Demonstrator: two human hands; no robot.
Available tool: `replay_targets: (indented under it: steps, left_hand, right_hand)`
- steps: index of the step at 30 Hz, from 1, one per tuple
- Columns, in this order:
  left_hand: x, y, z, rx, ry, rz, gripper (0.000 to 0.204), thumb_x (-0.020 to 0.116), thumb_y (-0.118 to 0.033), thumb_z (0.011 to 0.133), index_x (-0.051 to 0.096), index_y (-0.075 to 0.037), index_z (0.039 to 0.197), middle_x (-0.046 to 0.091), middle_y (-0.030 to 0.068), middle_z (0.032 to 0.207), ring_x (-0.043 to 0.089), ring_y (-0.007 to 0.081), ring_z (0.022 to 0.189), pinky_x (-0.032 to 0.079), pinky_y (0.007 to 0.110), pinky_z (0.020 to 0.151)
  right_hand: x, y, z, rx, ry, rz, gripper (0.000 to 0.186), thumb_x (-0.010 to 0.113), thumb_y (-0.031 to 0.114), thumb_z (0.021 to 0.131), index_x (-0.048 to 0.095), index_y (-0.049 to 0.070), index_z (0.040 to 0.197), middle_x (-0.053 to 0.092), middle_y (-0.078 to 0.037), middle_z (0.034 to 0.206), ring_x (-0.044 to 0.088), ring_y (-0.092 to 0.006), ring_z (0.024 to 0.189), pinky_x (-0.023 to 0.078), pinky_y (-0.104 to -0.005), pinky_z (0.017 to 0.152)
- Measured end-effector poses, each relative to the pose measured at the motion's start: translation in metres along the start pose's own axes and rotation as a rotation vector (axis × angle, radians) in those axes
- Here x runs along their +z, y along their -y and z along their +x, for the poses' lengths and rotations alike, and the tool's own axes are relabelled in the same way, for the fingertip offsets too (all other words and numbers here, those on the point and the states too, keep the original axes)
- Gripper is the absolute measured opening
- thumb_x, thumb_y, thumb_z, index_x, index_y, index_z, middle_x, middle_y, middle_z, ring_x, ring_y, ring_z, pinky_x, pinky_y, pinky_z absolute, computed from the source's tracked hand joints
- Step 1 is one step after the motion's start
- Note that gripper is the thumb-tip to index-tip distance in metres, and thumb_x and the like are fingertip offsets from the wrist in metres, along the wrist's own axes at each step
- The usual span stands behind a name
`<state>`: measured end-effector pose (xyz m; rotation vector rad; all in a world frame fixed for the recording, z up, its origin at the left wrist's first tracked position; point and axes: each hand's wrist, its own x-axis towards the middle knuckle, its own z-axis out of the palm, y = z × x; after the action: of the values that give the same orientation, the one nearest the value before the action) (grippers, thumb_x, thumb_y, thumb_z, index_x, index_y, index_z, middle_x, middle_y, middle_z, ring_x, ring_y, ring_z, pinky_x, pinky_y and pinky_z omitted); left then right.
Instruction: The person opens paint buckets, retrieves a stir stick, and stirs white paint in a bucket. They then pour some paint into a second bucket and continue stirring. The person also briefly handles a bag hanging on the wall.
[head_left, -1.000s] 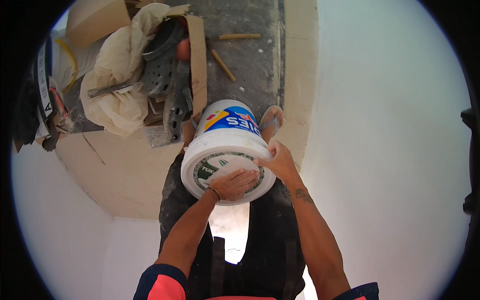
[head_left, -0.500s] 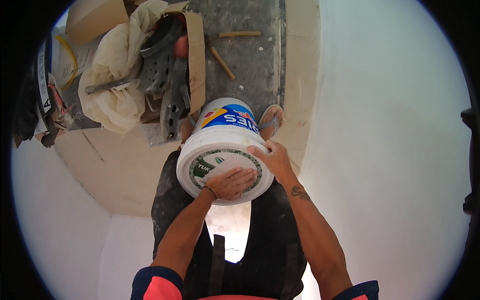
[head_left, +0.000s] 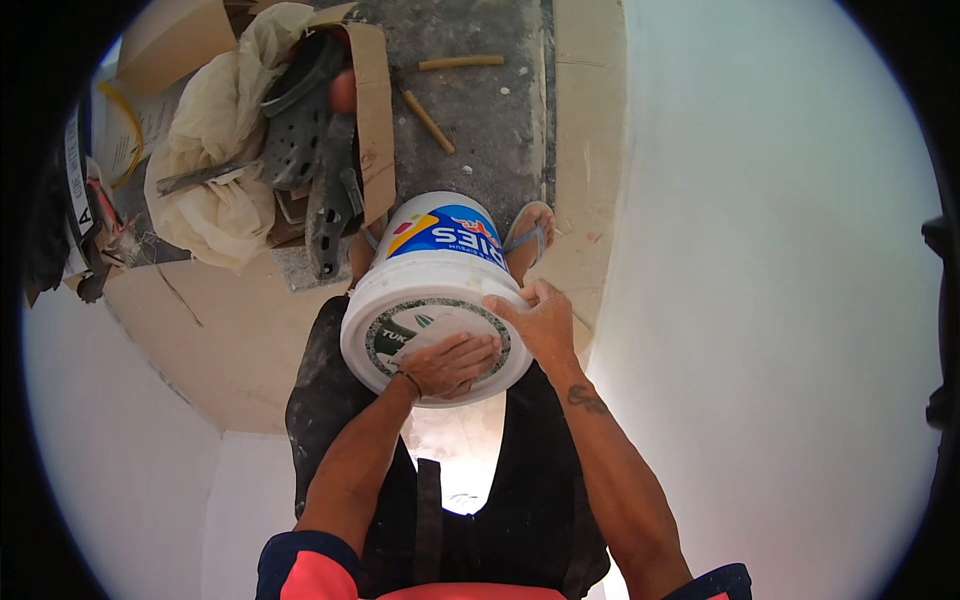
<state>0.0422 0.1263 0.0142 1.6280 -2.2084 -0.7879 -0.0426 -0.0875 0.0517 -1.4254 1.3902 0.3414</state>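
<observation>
A white plastic bucket with a blue label sits tilted between my legs, its round lid toward me and marked with a green-and-white printed disc. My left hand rests flat on the disc, fingers stretched out and side by side. At the lid's right, my right hand grips the rim, thumb toward the disc and fingers curled over the edge. My feet in flip-flops are beside the bucket's far end.
To the upper left lies a heap: a cardboard box, dark clogs, pale cloth and scraps. Two brown sticks lie on the grey floor board. A pale wall rises on the right.
The bucket and both hands appear a little further left, as does the background. My right thumb sits slightly higher on the lid than a second ago, and the grip remains.
</observation>
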Motion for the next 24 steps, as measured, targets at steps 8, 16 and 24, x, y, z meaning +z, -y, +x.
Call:
replay_targets:
  steps: [8,16,24]
  left_hand:
    - [0.007,0.001,-0.006,0.002,0.004,-0.025,0.056,0.063,-0.037,0.082,0.054,-0.021,0.134,0.046,-0.0023,0.15,0.039,0.0109,0.14,0.021,0.036,0.118]
    - [0.014,-0.004,-0.01,0.024,0.0,0.054,0.055,0.063,-0.035,0.083,0.053,-0.021,0.136,0.045,-0.0022,0.15,0.04,0.0115,0.139,0.023,0.037,0.117]
    - [0.005,-0.002,-0.002,-0.006,0.001,-0.03,0.058,0.063,-0.036,0.082,0.053,-0.019,0.137,0.045,-0.0009,0.151,0.039,0.0128,0.14,0.023,0.038,0.118]
  right_hand:
    - [-0.002,-0.002,-0.01,-0.046,-0.007,-0.007,0.053,0.089,0.043,0.066,0.058,0.0,0.07,0.06,-0.012,0.067,0.059,-0.0231,0.062,0.047,-0.036,0.059]
    - [0.003,-0.013,-0.013,-0.132,-0.015,-0.122,0.054,0.088,0.045,0.067,0.057,0.001,0.071,0.062,-0.014,0.073,0.059,-0.0258,0.064,0.048,-0.0389,0.061]
    - [-0.008,0.005,0.004,-0.145,0.038,-0.233,0.05,0.07,0.046,0.086,0.058,-0.001,0.074,0.062,-0.02,0.077,0.06,-0.037,0.071,0.047,-0.0453,0.067]
